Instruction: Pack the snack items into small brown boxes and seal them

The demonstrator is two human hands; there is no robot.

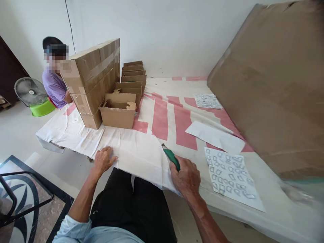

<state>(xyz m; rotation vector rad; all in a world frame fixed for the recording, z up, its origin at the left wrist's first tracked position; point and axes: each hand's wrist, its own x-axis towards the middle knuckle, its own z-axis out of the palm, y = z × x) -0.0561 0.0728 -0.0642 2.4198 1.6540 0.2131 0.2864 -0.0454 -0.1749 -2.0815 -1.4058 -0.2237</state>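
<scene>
In the head view my right hand is wrapped round the green handle of a utility knife. Its tip points forward and left over the white tablecloth. My left hand lies on the cloth at the table's front edge, thumb spread and holding nothing. To the right of the knife lies a white sheet covered with several small grey ring-like shapes; whether they are printed or loose pieces I cannot make out. Behind it is a blank white paper.
Taped cardboard boxes stand stacked at the left, beside a row of open boxes. A large carton leans in from the right. A grey-white patterned pad lies farther back. Beyond the stack sits a person near a fan.
</scene>
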